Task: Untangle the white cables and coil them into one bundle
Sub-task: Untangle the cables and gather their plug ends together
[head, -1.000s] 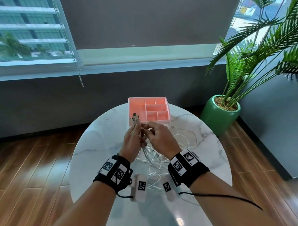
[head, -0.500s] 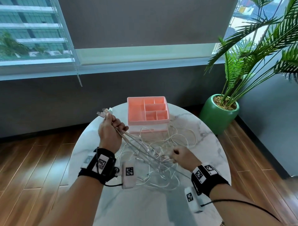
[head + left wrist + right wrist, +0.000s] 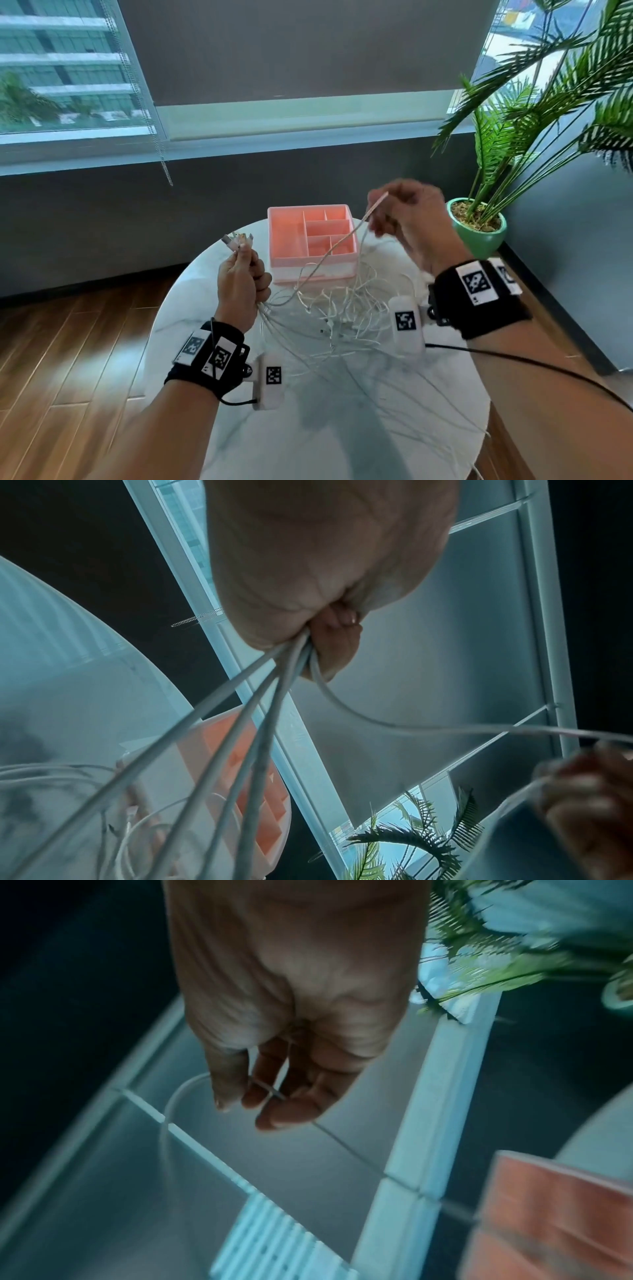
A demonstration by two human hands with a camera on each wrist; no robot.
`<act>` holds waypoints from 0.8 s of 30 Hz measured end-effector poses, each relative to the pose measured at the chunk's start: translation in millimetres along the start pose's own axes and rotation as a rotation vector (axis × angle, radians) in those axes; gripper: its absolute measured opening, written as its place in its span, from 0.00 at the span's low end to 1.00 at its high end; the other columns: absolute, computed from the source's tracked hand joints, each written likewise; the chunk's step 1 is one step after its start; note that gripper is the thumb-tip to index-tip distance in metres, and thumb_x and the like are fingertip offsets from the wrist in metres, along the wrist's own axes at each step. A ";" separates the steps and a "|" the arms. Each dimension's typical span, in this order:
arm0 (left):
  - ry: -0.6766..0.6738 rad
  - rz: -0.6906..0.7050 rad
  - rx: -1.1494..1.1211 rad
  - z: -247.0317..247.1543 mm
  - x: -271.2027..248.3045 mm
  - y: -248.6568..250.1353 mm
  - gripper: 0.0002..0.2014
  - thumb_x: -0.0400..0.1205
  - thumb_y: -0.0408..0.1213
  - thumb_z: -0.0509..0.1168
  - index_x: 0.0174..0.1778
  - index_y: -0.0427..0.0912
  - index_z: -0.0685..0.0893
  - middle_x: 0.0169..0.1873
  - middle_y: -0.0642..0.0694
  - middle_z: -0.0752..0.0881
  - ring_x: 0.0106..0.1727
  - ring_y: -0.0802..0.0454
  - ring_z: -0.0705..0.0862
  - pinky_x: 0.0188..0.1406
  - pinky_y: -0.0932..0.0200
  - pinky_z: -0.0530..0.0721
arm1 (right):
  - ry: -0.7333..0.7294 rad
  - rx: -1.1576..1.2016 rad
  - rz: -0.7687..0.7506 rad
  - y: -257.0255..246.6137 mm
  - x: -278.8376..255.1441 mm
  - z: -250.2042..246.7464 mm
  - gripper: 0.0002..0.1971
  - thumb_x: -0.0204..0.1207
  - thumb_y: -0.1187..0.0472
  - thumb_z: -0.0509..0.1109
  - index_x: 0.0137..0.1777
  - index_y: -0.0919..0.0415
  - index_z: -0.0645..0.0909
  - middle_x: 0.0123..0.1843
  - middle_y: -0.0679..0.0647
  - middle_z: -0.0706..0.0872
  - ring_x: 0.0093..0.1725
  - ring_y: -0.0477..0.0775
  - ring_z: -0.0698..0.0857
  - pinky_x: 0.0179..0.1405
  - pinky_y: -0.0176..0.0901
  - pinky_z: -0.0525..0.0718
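A tangle of white cables (image 3: 342,318) lies on the round marble table (image 3: 212,308). My left hand (image 3: 241,274) grips several cable ends in a fist above the table's left side; their plugs (image 3: 236,238) stick out above it. In the left wrist view the strands (image 3: 246,710) fan down from that fist (image 3: 318,631). My right hand (image 3: 404,212) is raised over the table's far right and pinches one cable (image 3: 370,212), which runs down to the tangle. The right wrist view is blurred; a thin cable (image 3: 263,1088) crosses my right hand (image 3: 274,1096) at the fingers.
A pink divided organiser tray (image 3: 284,236) stands at the far side of the table, just behind the tangle. A potted palm in a green pot (image 3: 479,233) stands on the floor to the right. A window and dark wall lie beyond; wooden floor surrounds the table.
My right hand has risen from low over the tangle to high at the far right, drawing one cable up. My left hand holds its bunch at the left.
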State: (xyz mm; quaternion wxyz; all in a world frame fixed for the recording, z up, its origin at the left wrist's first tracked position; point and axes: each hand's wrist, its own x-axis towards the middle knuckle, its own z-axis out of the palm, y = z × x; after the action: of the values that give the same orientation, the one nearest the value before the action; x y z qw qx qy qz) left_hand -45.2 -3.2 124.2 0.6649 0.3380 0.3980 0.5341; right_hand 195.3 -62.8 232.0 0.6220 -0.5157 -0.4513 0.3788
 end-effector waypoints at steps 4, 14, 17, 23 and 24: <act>-0.026 0.004 0.004 4.3 -2.1 1.1 0.20 0.91 0.47 0.56 0.33 0.47 0.69 0.22 0.52 0.63 0.19 0.58 0.57 0.16 0.70 0.56 | -0.091 0.075 -0.268 -41.0 -2.1 23.3 0.09 0.72 0.78 0.73 0.43 0.64 0.87 0.39 0.60 0.88 0.36 0.59 0.85 0.39 0.48 0.87; -0.245 -0.024 0.094 17.4 -15.3 -7.3 0.17 0.86 0.52 0.62 0.39 0.42 0.78 0.26 0.50 0.60 0.21 0.58 0.58 0.17 0.69 0.56 | -0.215 -0.285 0.022 39.3 -11.0 47.5 0.09 0.82 0.75 0.64 0.54 0.73 0.85 0.51 0.67 0.91 0.47 0.59 0.92 0.50 0.54 0.89; -0.295 -0.010 0.172 26.4 -19.2 -10.4 0.17 0.81 0.54 0.66 0.39 0.42 0.80 0.26 0.50 0.60 0.22 0.56 0.58 0.19 0.66 0.53 | -0.245 -0.427 0.031 60.4 -13.2 53.2 0.10 0.80 0.68 0.71 0.60 0.65 0.84 0.52 0.59 0.90 0.50 0.55 0.91 0.54 0.54 0.90; -0.254 -0.044 0.258 32.0 -17.0 -14.6 0.11 0.86 0.38 0.68 0.39 0.38 0.81 0.20 0.53 0.69 0.21 0.56 0.61 0.16 0.66 0.57 | -0.338 -0.582 -0.018 79.6 -22.6 62.3 0.19 0.79 0.59 0.75 0.68 0.56 0.80 0.59 0.47 0.88 0.56 0.43 0.87 0.58 0.39 0.87; -0.245 -0.035 0.272 29.9 -15.4 -14.7 0.09 0.85 0.35 0.68 0.39 0.38 0.80 0.20 0.52 0.69 0.21 0.55 0.61 0.16 0.66 0.58 | -0.351 -0.588 -0.017 80.2 -22.6 59.7 0.18 0.78 0.61 0.75 0.67 0.57 0.81 0.59 0.47 0.88 0.55 0.42 0.88 0.57 0.37 0.87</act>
State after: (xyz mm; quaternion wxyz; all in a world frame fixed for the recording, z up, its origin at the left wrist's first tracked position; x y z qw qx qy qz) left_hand -13.8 -22.0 127.5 0.6658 0.4803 0.3886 0.4183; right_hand 131.2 -51.6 152.9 0.3629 -0.5960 -0.6457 0.3102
